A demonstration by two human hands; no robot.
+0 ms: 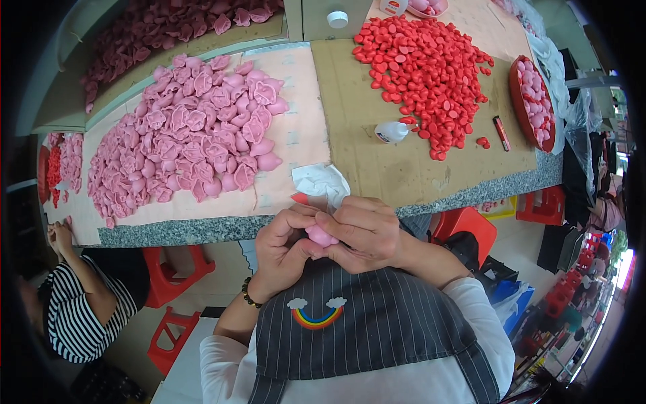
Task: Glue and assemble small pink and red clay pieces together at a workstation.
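Note:
Close in front of my apron, both hands pinch one small pink soft-looking moulded piece (321, 236). My left hand (282, 246) is closed on its left side, thumb pressed against it. My right hand (367, 232) grips it from the right with bent fingers. The fingers cover much of the piece, so its full shape is hidden. Just beyond my fingertips, a crumpled white tissue (321, 182) lies at the table's near edge. A small red pointed thing (300, 198) shows beside the tissue; I cannot tell what it is.
Similar pink hollow pieces (195, 128) are heaped at left on the table. Red rounded pieces (431, 74) form a pile at right, beside a small white bottle (392, 132) and a red-black stick (501, 133). A red basket (518, 101) holds pink pieces. Another person (87, 303) sits at far left.

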